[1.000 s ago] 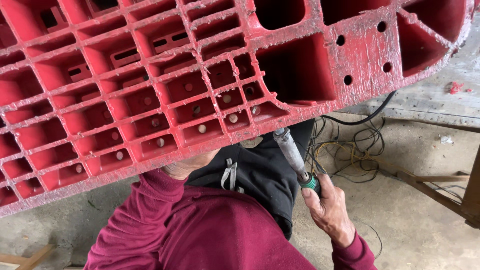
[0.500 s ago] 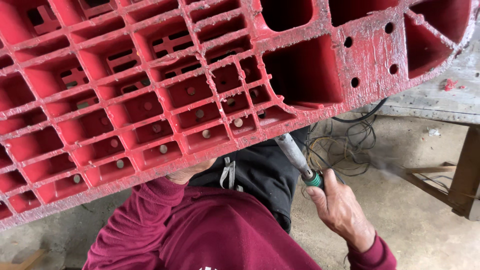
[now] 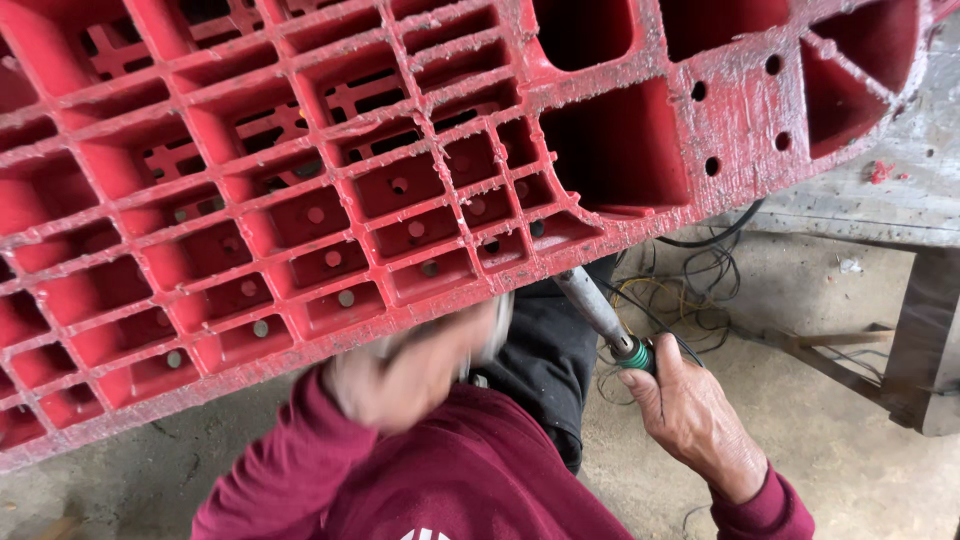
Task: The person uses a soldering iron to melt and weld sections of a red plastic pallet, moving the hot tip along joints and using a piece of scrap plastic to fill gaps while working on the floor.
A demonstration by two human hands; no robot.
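A large red plastic pallet [image 3: 300,230] with a grid of ribs fills the upper part of the view, its underside tilted toward me. My right hand [image 3: 692,420] grips the green handle of a grey metal rod tool [image 3: 598,310] whose tip reaches the pallet's lower edge. Blurred by motion, my left hand [image 3: 412,368] is just below that edge in a maroon sleeve. Something pale and blurred shows by its fingers; I cannot tell whether it holds it.
A tangle of black and yellow wires [image 3: 690,285] lies on the concrete floor right of the tool. A wooden bench leg [image 3: 925,340] and slats stand at the right. A grey slab [image 3: 900,200] sits behind it.
My left hand has come up from under the pallet into view and moves fast. The right hand with the tool has shifted slightly left and up toward the pallet edge.
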